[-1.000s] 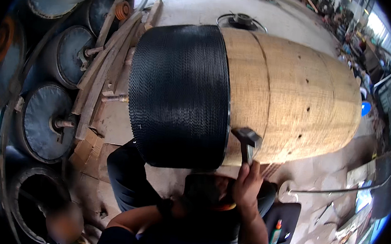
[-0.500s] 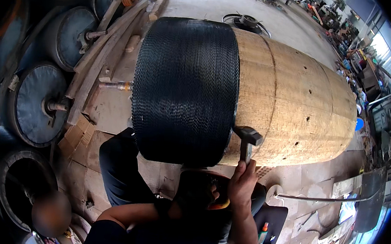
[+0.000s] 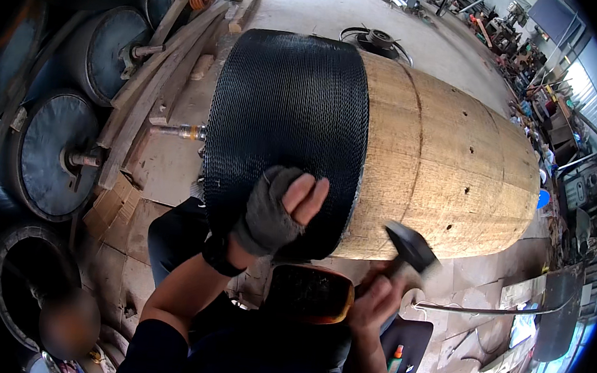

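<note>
A large wooden barrel-shaped roller point(image 3: 443, 156) lies across in front of me, its left part wound with a black, finely ridged band point(image 3: 285, 93). My left hand point(image 3: 275, 209), in a grey fingerless glove, is over the band's lower part with fingers curled; what they hold, if anything, I cannot make out. My right hand point(image 3: 377, 296) grips a hammer point(image 3: 410, 249), its head blurred just in front of the roller's lower wooden part. An open container point(image 3: 309, 294) with a yellow rim and dark contents sits between my arms. A green bottle point(image 3: 393, 365) lies by my right leg.
Metal drums point(image 3: 56, 151) line the left side beside wooden planks point(image 3: 138, 115). A wheel-like metal part point(image 3: 378, 44) lies behind the roller on the concrete floor point(image 3: 307, 6). Workshop clutter point(image 3: 566, 125) runs along the right, with a bent rod point(image 3: 486, 309) nearer me.
My left hand has come up from low near the container onto the black band. My right hand has moved slightly down and the hammer right, away from the band's edge.
</note>
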{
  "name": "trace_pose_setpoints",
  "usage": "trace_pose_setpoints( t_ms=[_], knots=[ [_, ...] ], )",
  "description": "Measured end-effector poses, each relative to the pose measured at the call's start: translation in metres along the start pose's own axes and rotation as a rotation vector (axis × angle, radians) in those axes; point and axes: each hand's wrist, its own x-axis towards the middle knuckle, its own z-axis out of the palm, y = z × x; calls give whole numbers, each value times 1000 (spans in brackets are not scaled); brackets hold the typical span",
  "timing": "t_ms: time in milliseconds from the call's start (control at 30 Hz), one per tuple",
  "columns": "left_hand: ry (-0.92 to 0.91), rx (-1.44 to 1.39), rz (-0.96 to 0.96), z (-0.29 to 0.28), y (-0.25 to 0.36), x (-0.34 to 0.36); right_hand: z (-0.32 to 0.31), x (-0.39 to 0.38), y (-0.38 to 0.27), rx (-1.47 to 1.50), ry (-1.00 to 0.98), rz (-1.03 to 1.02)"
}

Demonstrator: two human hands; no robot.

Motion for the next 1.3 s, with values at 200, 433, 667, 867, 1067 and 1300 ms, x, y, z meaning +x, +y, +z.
trace_pose_setpoints(
  t_ms=[200,433,667,867,1067,1300],
  knots=[
    [1,63,-4,11,-15,-2,15,25,20,-506,-116,-37],
    [21,87,-33,15,-17,8,9,12,16,-34,124,-243],
    [-2,107,-43,14,-22,8,7,6,-1,-77,86,-167],
    [25,134,-45,17,-27,10,8,19,21,-385,-138,-39],
    [16,119,-85,19,-23,12,19,30,12,-653,-99,-60],
    [-7,207,-129,14,-30,28,3,13,13,-100,44,-283]
  ],
)
